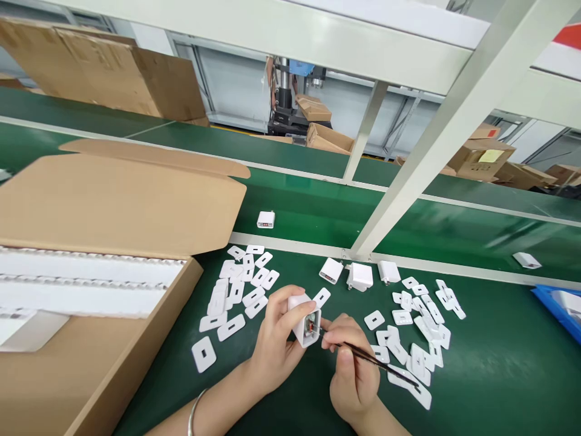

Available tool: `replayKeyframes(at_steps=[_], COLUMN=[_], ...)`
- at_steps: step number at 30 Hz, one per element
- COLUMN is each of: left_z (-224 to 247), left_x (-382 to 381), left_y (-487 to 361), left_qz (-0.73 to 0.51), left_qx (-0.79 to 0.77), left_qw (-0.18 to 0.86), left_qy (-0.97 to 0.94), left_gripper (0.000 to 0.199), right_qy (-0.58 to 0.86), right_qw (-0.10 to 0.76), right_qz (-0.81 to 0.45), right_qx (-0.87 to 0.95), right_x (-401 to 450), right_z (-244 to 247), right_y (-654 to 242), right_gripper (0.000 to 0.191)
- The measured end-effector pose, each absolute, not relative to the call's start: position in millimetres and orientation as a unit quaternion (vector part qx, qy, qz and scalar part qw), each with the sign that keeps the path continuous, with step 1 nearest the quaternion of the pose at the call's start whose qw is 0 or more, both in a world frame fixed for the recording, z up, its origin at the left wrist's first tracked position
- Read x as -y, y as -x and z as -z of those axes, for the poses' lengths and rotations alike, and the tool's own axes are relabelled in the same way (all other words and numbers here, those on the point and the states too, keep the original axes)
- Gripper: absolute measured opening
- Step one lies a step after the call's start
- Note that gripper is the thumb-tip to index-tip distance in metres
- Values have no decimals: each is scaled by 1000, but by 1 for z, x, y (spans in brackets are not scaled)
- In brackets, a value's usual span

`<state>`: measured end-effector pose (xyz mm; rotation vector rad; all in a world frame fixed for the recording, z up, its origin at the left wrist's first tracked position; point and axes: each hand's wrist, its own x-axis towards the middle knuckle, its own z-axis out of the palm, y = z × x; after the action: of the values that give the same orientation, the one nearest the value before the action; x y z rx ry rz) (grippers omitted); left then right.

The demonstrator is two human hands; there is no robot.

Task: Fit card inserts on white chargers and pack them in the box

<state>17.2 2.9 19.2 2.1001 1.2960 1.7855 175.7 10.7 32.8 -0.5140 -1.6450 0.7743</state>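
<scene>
My left hand (275, 348) is closed around a white charger housing (298, 315), whose open end faces me and shows a circuit board and small parts inside. In my right hand (351, 369) is a pair of black tweezers (376, 358), with the tips at the housing's opening. Whether the tips touch the parts inside I cannot tell. Loose white cover plates with slots (231, 327) lie in a group left of my hands. Another group of white plates (402, 317) is spread to the right. Behind my hands stand white chargers (360, 276) in a row.
An open cardboard box (149, 345) with white dividers fills the left side. A slanted metal post (408, 163) rises from the bench's back edge. More chargers (265, 219) rest on the green ledge behind. A blue tray (556, 312) sits at the far right.
</scene>
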Motion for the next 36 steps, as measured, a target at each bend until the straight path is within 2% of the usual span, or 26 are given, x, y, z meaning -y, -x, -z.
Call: replayKeyframes(at_steps=[6,36], left_z=[-22,-20], left_x=[-2,2], left_y=[-19,-19], left_qz=[-571,-557], left_qx=[-444,-454], left_qw=[63,95], left_qy=[-687,-689], left_gripper=[45,55], right_qy=[223,233], right_qw=[582,572], right_qz=[-307,-269], right_qx=[719,739], right_x=[-12,-14], right_z=[-31,-37], right_y=[-178,-179], right_gripper=[29,30])
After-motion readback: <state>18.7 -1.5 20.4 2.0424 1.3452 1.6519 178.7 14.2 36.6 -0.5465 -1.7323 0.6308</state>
